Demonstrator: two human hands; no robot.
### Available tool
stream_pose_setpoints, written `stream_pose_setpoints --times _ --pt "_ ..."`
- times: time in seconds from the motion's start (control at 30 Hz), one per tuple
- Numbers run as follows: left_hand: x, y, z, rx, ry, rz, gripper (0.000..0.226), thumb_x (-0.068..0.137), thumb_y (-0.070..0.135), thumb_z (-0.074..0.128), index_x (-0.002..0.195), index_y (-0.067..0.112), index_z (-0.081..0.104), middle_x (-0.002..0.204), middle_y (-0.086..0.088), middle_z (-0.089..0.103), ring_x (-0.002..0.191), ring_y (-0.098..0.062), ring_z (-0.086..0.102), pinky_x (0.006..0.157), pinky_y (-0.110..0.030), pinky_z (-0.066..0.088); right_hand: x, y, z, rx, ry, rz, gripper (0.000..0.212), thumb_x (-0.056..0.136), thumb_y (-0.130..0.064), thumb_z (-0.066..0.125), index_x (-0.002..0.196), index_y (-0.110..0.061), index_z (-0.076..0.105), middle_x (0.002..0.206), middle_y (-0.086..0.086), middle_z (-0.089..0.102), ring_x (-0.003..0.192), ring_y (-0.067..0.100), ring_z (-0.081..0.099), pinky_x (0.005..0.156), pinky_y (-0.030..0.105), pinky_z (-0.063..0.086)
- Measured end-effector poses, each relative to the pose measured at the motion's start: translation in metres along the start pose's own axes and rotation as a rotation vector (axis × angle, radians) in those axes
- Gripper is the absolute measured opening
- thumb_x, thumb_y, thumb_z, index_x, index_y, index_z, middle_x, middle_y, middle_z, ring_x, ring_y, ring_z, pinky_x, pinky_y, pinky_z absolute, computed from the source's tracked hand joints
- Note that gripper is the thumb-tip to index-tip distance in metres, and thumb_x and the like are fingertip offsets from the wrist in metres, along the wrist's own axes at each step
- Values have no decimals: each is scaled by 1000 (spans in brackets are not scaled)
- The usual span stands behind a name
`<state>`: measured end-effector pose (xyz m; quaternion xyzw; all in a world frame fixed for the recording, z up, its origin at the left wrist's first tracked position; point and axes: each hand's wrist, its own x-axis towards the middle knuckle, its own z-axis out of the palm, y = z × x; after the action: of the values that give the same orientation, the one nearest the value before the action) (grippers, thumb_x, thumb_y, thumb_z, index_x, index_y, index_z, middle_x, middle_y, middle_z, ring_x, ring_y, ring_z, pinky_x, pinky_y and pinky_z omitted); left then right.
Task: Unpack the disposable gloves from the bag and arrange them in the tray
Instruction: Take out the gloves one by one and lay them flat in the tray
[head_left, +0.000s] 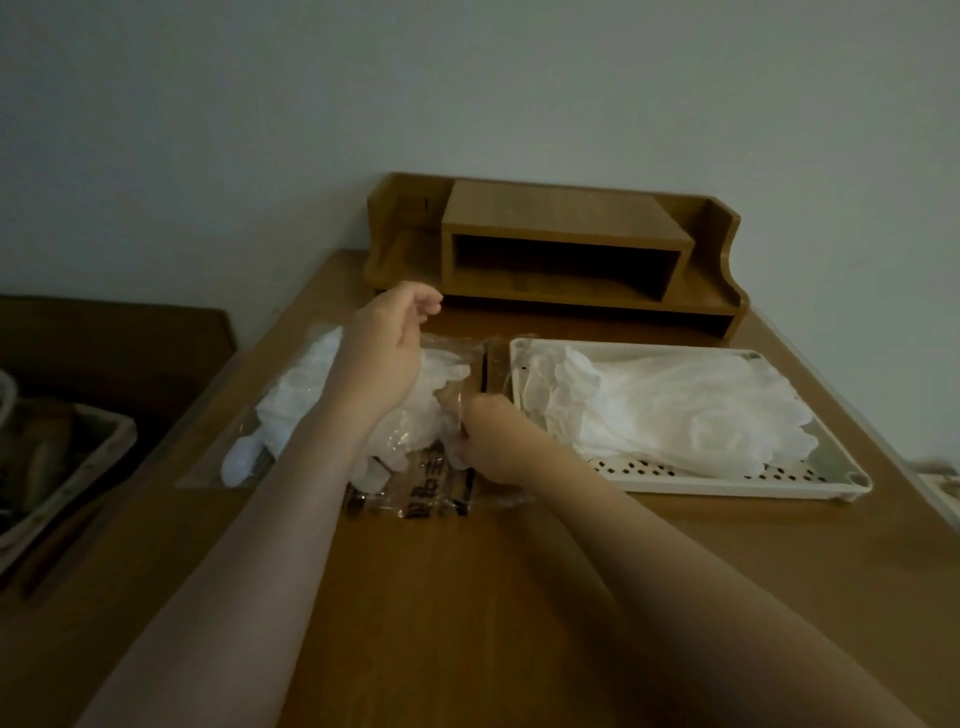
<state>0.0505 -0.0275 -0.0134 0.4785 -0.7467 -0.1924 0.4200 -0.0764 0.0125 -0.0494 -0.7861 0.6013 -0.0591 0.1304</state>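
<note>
Right hand pinches the bag, left hand hovers loose over its gloves, tray alongside.

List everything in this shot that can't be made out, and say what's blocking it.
- Print on the bag, head view: dark and blurred, unreadable.
- Right hand fingertips and grip: hidden behind its own knuckles and crinkled plastic.
- Gloves under the left hand: covered by the hand and forearm; count unknowable.
- Gloves in the tray: overlapping translucent layers, number unclear.
- Basket contents: cut by the left edge, too dark.
</note>
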Motion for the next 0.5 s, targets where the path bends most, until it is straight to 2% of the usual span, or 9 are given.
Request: stream_pose_setpoints --times 0.07,0.17,0.2,0.27,0.33,0.43,0.5 --pt "-2 -4 -2 -74 -30 -52 26 101 10 32 108 21 55 110 6 59 86 -3 57 71 -10 39 5 -1 1 107 -26 18 28 94 -17 53 117 0 53 107 13 61 97 27 59 80 32 49" --pt "-4 -6 3 -102 -110 -53 24 101 12 33 105 21 55 108 7 59 84 0 56 67 -7 38 7 -2 7 173 24 48 30 87 -37 65 94 -10 54 79 0 58 71 14 55 62 24 45" --pt "-5 -4 5 -96 -133 -44 24 101 13 34 107 20 56 109 7 59 87 0 56 67 -6 37 6 -3 8 145 22 66 29 87 -36 65 94 -10 56 74 -1 56 67 12 53 59 24 45" --pt "-5 -1 6 -63 -189 -23 24 101 17 37 112 19 58 110 8 59 96 -3 55 71 -7 37 5 -5 10 127 41 101 18 91 -23 59 97 -7 56 72 1 55 66 14 53 60 24 47" --pt "-7 -1 5 -34 -304 -4 26 101 27 38 117 21 57 112 9 59 99 -3 53 73 -7 37 6 -4 5 154 67 128 6 92 -13 55 88 -9 55 74 2 54 67 15 53 64 23 48" --pt "-11 -4 7 15 -545 -2 36 96 45 41 122 24 55 123 9 55 106 -4 51 81 -16 41 1 5 -14 171 74 165 16 93 -15 55 77 -14 57 71 -1 55 64 11 53 61 18 45" --pt "-14 -8 11 82 -621 -27 43 89 53 51 121 25 55 124 9 52 109 -8 50 88 -27 44 -8 13 -29 270 144 182 12 92 -20 57 81 -18 62 72 -3 57 65 9 53 62 18 44"
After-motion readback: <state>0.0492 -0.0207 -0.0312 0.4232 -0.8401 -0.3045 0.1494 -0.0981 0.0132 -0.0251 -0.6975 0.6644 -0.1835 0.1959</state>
